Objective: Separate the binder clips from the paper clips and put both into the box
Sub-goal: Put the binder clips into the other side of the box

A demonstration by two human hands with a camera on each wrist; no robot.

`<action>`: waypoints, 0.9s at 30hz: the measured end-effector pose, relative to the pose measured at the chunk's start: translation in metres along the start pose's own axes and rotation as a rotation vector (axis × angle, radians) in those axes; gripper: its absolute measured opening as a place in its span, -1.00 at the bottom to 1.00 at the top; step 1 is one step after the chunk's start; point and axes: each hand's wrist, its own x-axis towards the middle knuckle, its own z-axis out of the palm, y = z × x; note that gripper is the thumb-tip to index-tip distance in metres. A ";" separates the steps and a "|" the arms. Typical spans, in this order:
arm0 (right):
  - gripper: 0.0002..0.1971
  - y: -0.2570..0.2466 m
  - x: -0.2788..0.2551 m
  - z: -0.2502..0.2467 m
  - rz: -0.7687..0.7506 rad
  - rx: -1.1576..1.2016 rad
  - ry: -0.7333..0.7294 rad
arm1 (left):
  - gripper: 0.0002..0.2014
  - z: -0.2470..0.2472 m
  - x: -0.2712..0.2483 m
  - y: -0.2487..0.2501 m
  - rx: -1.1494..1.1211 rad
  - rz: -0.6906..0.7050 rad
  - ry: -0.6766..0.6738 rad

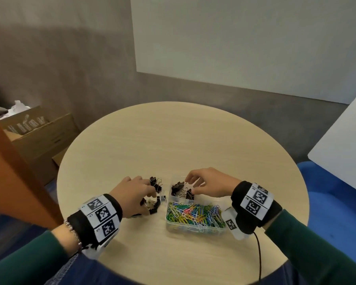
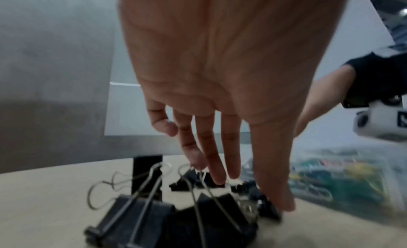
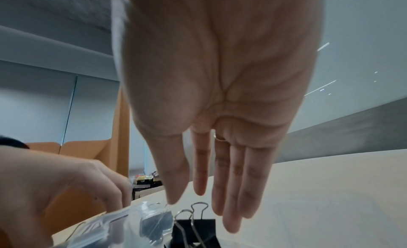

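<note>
A clear plastic box (image 1: 193, 230) stands on the round table (image 1: 173, 140). Its near compartment holds coloured paper clips (image 1: 195, 212); the far one holds black binder clips (image 1: 181, 189). More binder clips (image 1: 155, 183) lie loose on the table left of the box. My left hand (image 1: 144, 192) reaches down onto that pile (image 2: 141, 215), with straight fingers (image 2: 218, 178) touching the clips and the thumb apart. My right hand (image 1: 190, 185) hovers over the far compartment with straight fingers and holds nothing. A binder clip (image 3: 196, 229) sits just below its fingertips (image 3: 229, 224).
Cardboard boxes (image 1: 39, 136) and an orange panel (image 1: 12, 165) stand to the left of the table. A white board (image 1: 347, 151) and a blue seat (image 1: 327, 192) are on the right. A black cable (image 1: 259, 258) hangs from my right wrist.
</note>
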 end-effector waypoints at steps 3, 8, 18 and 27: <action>-0.72 0.002 -0.013 -0.002 -0.048 0.096 0.086 | -0.44 0.005 0.013 0.007 0.031 0.036 -0.055; -0.83 0.008 -0.045 -0.006 -0.098 0.289 0.244 | -0.35 0.004 0.025 0.009 -0.018 0.014 -0.109; -0.80 0.054 -0.089 0.036 0.014 0.062 0.322 | -0.47 0.011 0.028 0.011 0.017 0.037 -0.138; -0.79 0.057 -0.091 0.053 0.012 -0.010 0.317 | -0.60 0.020 0.028 0.021 -0.074 -0.008 -0.124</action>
